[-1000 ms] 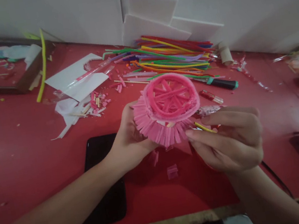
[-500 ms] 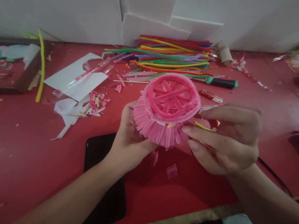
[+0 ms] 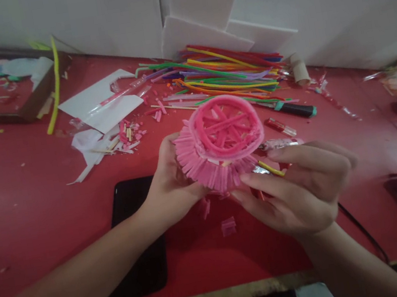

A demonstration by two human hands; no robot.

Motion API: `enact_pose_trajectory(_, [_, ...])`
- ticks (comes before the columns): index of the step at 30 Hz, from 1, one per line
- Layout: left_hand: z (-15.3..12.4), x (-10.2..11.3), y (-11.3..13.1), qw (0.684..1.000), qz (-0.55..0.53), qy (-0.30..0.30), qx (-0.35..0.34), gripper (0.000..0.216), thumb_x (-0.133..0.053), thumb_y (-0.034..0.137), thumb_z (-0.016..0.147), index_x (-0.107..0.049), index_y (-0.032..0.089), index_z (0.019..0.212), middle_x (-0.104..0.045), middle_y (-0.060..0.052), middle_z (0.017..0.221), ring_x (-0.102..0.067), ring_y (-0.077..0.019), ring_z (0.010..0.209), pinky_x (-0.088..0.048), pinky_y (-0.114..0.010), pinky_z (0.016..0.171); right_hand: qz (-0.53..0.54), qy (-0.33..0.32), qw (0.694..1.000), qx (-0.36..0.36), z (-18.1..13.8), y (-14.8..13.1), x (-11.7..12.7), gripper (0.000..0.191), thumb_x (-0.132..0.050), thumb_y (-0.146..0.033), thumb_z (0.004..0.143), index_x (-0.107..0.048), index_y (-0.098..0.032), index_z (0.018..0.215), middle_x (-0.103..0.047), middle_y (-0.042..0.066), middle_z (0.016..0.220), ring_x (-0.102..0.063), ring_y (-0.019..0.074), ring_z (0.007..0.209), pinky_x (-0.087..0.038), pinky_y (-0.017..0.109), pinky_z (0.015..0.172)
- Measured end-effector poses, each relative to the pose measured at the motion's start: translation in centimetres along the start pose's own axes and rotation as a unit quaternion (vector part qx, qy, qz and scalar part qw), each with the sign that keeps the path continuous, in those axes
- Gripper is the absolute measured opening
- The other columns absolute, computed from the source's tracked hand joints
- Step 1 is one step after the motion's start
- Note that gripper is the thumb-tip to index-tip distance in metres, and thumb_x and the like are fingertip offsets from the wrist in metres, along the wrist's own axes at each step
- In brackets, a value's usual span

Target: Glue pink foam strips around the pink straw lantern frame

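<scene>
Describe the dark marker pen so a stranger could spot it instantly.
On the red table, find the heap of coloured straws at the back. The marker lies at its right end, just beyond the pink fringed wheel; it alone is black with teal bands.

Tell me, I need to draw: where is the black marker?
In the head view the marker lies on the table right of centre, at the straw pile's near edge, just right of the pink wheel in the left hand.

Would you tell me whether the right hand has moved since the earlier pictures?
Yes. The right hand has slid left, closer to the loose pink scrap.
</scene>
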State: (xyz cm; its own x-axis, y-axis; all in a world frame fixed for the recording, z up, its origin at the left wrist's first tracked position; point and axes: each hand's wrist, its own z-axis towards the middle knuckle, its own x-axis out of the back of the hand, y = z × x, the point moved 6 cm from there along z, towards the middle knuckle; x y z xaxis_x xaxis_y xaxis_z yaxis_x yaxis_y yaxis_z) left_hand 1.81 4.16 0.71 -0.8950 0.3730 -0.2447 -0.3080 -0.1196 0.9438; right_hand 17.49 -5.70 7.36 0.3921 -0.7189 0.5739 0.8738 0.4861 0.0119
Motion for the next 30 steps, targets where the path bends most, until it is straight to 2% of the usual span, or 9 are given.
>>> enact_pose_trajectory(7, [0.0,0.1,-0.1,0.999,-0.048,0.013,-0.007,0.073,-0.085,-0.004,0.057,-0.049,0.028,0.111,-0.066,0.006,0.094,-0.067,-0.01,0.078,-0.059,-0.018,0.068,-0.023,-0.005,0.999,-0.022,-0.1,-0.4,0.0,0.018,-0.083,-0.028,0.082,-0.075,-0.03,0.098,-0.063,0.003,0.097,-0.058,0.0197,0.086,-0.052,0.035,0.075])
enact_pose_trajectory(11, [-0.1,0.2,-0.6,0.999,-0.037,0.03,0.022,0.074,-0.086,0.0,0.058,-0.046,0.027,0.114,-0.067,0.005,0.096,-0.068,-0.0113,0.081,-0.058,-0.021,0.072,0.001,-0.008,0.998,-0.058,0.0,-0.5,-0.3,0.016,-0.081,-0.023,0.084,-0.075,-0.028,0.097,-0.061,0.002,0.093,-0.056,0.0182,0.085,-0.05,0.034,0.076])
enact_pose_trajectory(17, [-0.1,0.1,-0.3,0.999,-0.04,0.028,0.008,0.073,-0.086,-0.002,0.057,-0.046,0.026,0.113,-0.067,0.004,0.1,-0.068,-0.0117,0.085,-0.058,-0.023,0.076,0.061,-0.008,0.993,-0.101,0.3,-0.7,-0.7,0.013,-0.078,-0.016,0.085,-0.074,-0.027,0.089,-0.063,0.0,0.09,-0.06,0.017,0.082,-0.048,0.037,0.081])
enact_pose_trajectory(25, [-0.1,-0.1,0.0,0.998,-0.052,0.025,0.002,0.074,-0.087,-0.004,0.057,-0.047,0.024,0.113,-0.067,0.003,0.102,-0.067,-0.0112,0.088,-0.057,-0.023,0.078,0.088,-0.011,0.988,-0.13,0.3,-0.6,-1.0,0.012,-0.078,-0.018,0.084,-0.073,-0.028,0.088,-0.064,0.0,0.087,-0.062,0.019,0.084,-0.046,0.038,0.08])
enact_pose_trajectory(30, [-0.1,0.0,-0.1,0.998,-0.053,0.022,0.006,0.073,-0.088,-0.003,0.057,-0.047,0.023,0.113,-0.067,0.003,0.102,-0.068,-0.0115,0.089,-0.058,-0.023,0.077,0.094,-0.009,0.988,-0.12,0.4,-0.6,-1.0,0.012,-0.079,-0.017,0.083,-0.072,-0.027,0.086,-0.064,0.0,0.087,-0.061,0.0185,0.083,-0.046,0.038,0.081])
